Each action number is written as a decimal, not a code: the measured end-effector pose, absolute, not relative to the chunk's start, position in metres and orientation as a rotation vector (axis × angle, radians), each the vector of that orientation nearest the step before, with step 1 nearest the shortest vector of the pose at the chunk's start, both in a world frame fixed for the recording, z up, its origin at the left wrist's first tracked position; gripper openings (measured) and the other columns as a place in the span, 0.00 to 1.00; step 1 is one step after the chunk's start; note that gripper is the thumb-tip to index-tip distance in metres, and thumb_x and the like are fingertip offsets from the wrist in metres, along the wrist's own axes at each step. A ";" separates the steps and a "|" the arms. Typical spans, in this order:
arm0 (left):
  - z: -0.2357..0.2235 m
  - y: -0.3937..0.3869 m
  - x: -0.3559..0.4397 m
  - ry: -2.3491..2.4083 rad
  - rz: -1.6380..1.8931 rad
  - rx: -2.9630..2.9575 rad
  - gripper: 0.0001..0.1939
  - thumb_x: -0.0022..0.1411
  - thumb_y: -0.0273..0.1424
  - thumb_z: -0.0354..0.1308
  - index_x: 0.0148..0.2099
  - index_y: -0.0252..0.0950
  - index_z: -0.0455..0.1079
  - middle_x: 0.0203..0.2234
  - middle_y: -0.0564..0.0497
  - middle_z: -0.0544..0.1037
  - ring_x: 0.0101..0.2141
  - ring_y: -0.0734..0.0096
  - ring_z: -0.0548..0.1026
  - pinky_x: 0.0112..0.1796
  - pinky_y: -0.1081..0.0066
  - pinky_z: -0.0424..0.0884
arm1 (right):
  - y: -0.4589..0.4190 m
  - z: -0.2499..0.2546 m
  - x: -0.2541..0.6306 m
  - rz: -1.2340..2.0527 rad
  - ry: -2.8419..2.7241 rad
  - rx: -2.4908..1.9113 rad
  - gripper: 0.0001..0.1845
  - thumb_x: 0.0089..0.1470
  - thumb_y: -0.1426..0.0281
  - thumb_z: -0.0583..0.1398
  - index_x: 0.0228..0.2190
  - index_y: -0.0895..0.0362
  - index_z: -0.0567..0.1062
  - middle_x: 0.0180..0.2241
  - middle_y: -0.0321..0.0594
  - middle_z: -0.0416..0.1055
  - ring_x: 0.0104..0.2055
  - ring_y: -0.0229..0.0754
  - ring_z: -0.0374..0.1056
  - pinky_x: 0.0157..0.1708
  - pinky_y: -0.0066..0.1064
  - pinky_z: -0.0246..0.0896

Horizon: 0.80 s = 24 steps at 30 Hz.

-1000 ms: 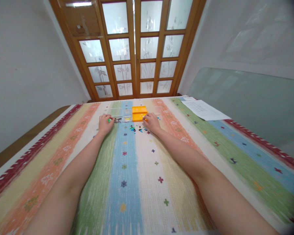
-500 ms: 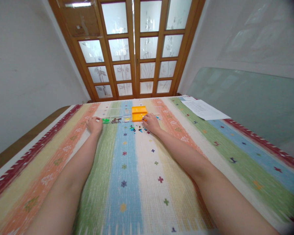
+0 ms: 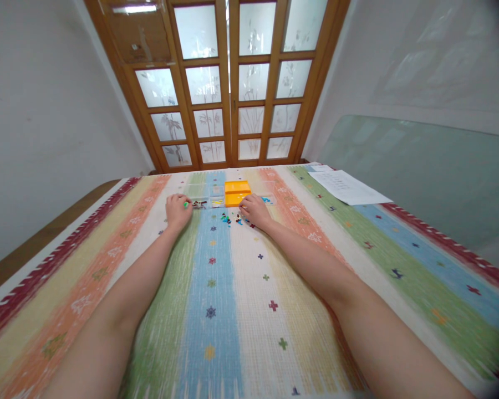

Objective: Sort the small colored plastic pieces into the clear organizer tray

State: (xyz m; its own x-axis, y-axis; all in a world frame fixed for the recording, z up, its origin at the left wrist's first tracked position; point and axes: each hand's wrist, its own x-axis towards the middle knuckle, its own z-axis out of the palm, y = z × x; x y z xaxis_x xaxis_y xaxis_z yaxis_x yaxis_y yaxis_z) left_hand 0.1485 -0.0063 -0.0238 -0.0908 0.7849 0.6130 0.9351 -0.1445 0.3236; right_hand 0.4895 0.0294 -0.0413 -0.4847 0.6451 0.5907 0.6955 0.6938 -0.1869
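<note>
My left hand (image 3: 178, 211) is at the left end of the row of boxes, its fingers curled down over the clear box of green pieces. A bit of green (image 3: 186, 204) shows by its fingertips; whether it is held or lies in the box I cannot tell. My right hand (image 3: 254, 210) rests at the front right corner of an open yellow box (image 3: 237, 187), fingers bent together, and what they hold is hidden. Between the hands stand a clear box with dark brown pieces (image 3: 199, 204) and one with yellow pieces (image 3: 217, 203).
Small loose blue, green and dark pieces (image 3: 225, 219) lie on the striped tablecloth (image 3: 210, 266) before the boxes. Blue pieces (image 3: 266, 200) sit in a clear box right of my right hand. Paper sheets (image 3: 345, 187) lie at the far right. Wooden glazed doors (image 3: 232, 111) stand behind the table.
My left hand has moved right, from beside the box of green pieces to over it, covering most of the green. My right hand has barely moved.
</note>
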 end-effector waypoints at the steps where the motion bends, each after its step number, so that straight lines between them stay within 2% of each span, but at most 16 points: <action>1: -0.022 -0.008 0.159 -1.843 -1.042 -2.038 0.07 0.64 0.33 0.58 0.39 0.40 0.78 0.47 0.43 0.76 0.54 0.49 0.68 0.58 0.49 0.63 | 0.029 -0.041 0.489 -0.100 -2.261 -1.015 0.08 0.63 0.71 0.60 0.36 0.54 0.81 0.40 0.47 0.75 0.46 0.51 0.65 0.48 0.41 0.58; 5: -0.019 -0.019 0.198 -1.565 -0.946 -2.382 0.08 0.65 0.31 0.58 0.41 0.42 0.79 0.50 0.45 0.76 0.56 0.51 0.67 0.60 0.48 0.63 | 0.028 -0.040 0.490 -0.098 -2.267 -0.996 0.08 0.63 0.71 0.60 0.35 0.55 0.80 0.39 0.46 0.75 0.46 0.50 0.65 0.48 0.41 0.58; 10: -0.021 -0.031 0.227 -1.319 -0.757 -2.638 0.10 0.64 0.32 0.61 0.45 0.46 0.81 0.56 0.48 0.74 0.62 0.51 0.62 0.64 0.46 0.59 | 0.027 -0.040 0.490 -0.118 -2.257 -0.990 0.07 0.63 0.72 0.60 0.35 0.55 0.80 0.39 0.46 0.75 0.45 0.50 0.65 0.47 0.40 0.58; 19: -0.023 -0.035 0.230 -1.311 -0.719 -2.685 0.08 0.62 0.31 0.62 0.42 0.45 0.80 0.56 0.49 0.75 0.62 0.51 0.62 0.65 0.46 0.59 | 0.022 -0.034 0.488 -0.100 -2.270 -1.008 0.08 0.63 0.71 0.60 0.36 0.55 0.81 0.39 0.47 0.74 0.46 0.51 0.65 0.48 0.41 0.59; 24: -0.025 -0.032 0.226 -1.345 -0.737 -2.699 0.07 0.60 0.31 0.63 0.40 0.46 0.80 0.55 0.49 0.75 0.61 0.50 0.63 0.65 0.45 0.59 | 0.014 -0.029 0.480 -0.012 -2.369 -0.893 0.10 0.62 0.72 0.62 0.42 0.52 0.82 0.46 0.46 0.75 0.52 0.51 0.65 0.53 0.43 0.58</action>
State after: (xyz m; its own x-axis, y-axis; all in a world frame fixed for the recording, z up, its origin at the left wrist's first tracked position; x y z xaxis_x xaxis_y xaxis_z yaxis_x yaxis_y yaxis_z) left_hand 0.2258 -0.0316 -0.0248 0.5119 0.7441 0.4293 0.7620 -0.6240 0.1730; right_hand 0.4804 0.0139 -0.0293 -0.5933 0.5981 0.5388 0.6035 0.7734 -0.1939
